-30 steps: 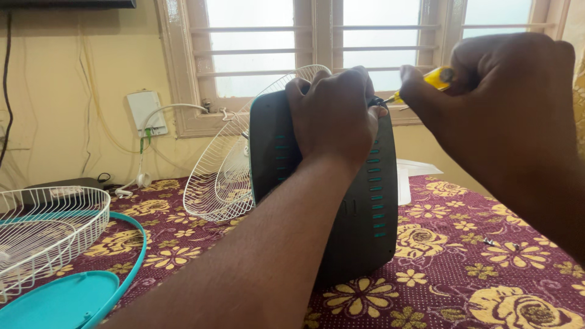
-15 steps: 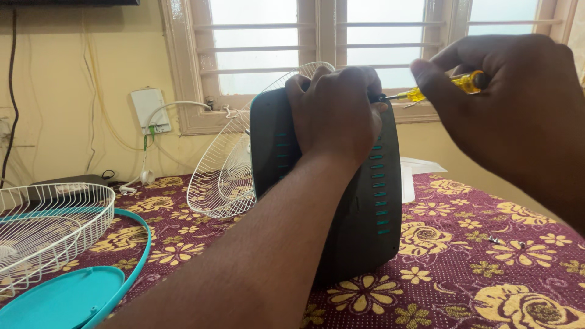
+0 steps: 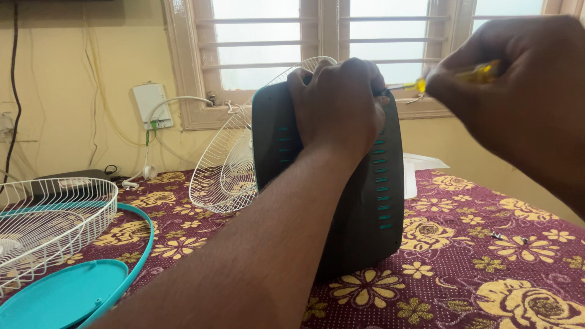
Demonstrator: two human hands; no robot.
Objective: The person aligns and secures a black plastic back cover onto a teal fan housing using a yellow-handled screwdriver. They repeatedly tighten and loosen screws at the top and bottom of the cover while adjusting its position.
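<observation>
screwdriver (image 3: 463,76): blurred, tip hidden by left hand (image 3: 338,106) | right hand (image 3: 518,91): cut off at right edge | small screws (image 3: 509,237): too small to be told

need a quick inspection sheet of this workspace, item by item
surface: maroon floral cloth, two small screws lying on it
job's things: dark fan housing upright; yellow screwdriver tip at its top edge
clutter: white wire grille leaning behind housing; second grille, teal ring, teal cover at left
hands: left hand grips housing top; right hand holds screwdriver
cables: white cable from wall box
surroundings: barred window, cream wall
</observation>
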